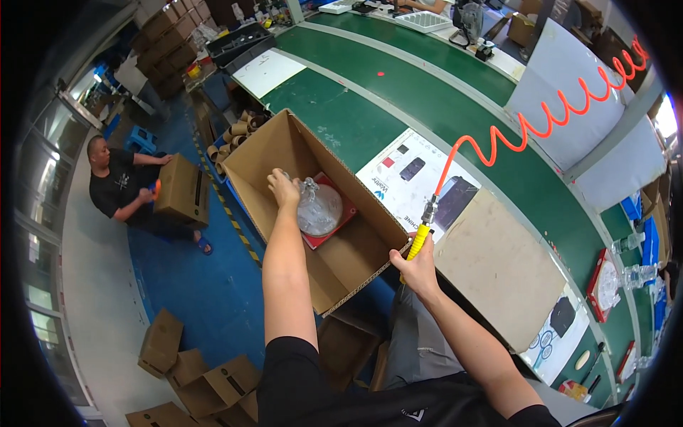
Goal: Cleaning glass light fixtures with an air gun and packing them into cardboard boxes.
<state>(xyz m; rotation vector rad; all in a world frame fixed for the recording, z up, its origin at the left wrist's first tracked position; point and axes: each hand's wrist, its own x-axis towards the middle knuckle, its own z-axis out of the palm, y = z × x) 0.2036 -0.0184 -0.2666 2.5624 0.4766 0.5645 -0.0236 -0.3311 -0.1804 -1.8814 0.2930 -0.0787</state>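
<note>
My left hand [283,188] was closed on the top of the clear packet [319,208] lying deep in the open box [359,249], while my right hand [416,267], just outside the box's right rim, gripped the yellow air gun [418,242], nozzle pointing up and away.

The open cardboard box [334,235] leaves free room only through its open top, its raised flaps walling the sides and a clear plastic-wrapped pack [319,210] filling the bottom, while the orange coiled hose [555,114] crosses above the green surface [341,121] to the right.
</note>
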